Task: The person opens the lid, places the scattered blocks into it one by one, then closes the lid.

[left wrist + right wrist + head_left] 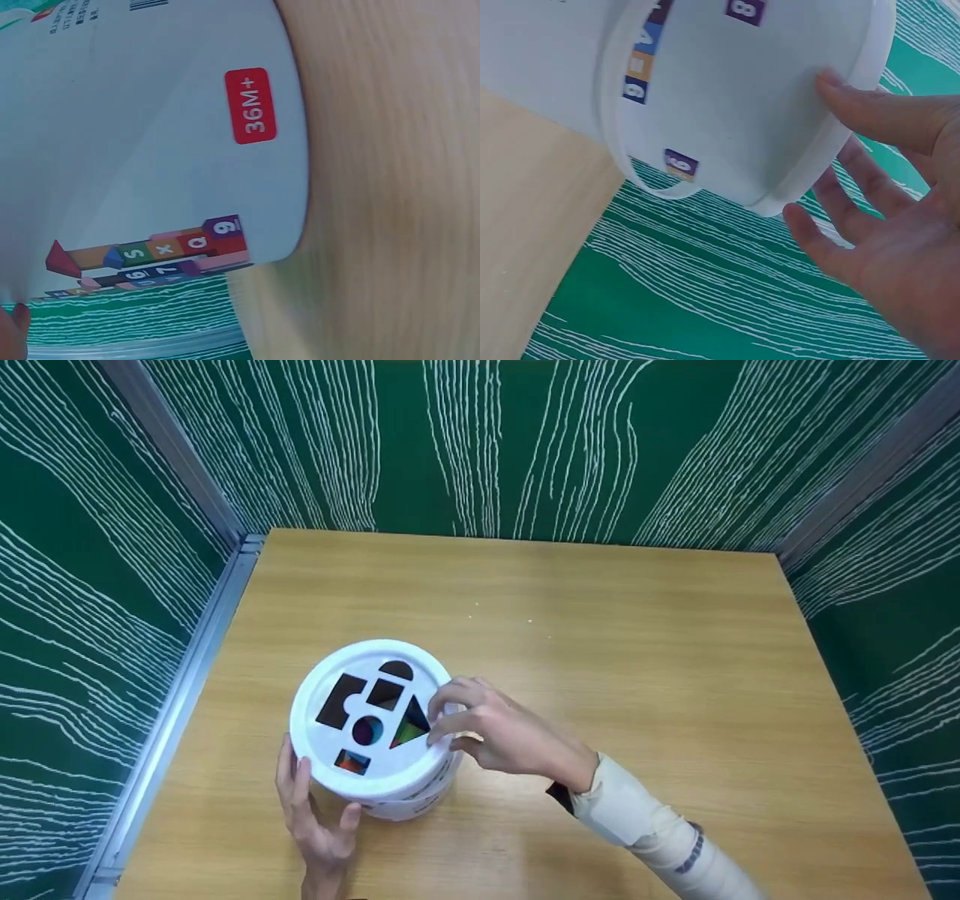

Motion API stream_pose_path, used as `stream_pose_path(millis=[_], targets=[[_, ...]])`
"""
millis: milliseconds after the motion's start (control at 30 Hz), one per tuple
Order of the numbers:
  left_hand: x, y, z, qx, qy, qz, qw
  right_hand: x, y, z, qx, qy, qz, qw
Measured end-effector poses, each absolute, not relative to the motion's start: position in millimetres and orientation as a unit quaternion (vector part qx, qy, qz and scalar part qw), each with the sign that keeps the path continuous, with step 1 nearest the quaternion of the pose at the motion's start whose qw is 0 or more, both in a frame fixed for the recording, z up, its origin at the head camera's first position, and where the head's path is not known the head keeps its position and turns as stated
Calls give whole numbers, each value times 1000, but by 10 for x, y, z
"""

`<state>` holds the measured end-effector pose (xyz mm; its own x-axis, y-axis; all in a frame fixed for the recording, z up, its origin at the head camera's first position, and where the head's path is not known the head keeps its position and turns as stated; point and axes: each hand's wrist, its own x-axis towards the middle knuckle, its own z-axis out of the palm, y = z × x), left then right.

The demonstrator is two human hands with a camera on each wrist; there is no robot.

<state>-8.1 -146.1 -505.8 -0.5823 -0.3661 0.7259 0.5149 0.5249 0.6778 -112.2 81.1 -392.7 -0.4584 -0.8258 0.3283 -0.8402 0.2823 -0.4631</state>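
A white toy bucket stands on the table, capped by a white lid with several cut-out shapes. Coloured pieces show through the triangle, round and rectangular holes. My right hand grips the lid's right rim, with bent fingers over the top beside the triangular hole; the right wrist view shows the thumb against the rim. At the bucket's near left side, my left hand rests with fingers and thumb spread along its wall. In the left wrist view, only a fingertip shows beside the printed wall.
The wooden table has a few tiny white specks beyond the bucket. Green panels with white wavy lines rise at the back and both sides. A metal rail runs along the left edge. A white handle curves off the bucket's side.
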Motion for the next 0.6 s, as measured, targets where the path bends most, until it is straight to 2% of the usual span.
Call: stream_pose_path(millis=[333, 600], targets=[[-102, -1521, -4814, -81, -739, -484, 463, -1223, 875, -4075, 452, -814, 364, -36], [-211, -1726, -5028, -114, -760, -457, 447, -1317, 885, -4198, 434, -802, 407, -55]])
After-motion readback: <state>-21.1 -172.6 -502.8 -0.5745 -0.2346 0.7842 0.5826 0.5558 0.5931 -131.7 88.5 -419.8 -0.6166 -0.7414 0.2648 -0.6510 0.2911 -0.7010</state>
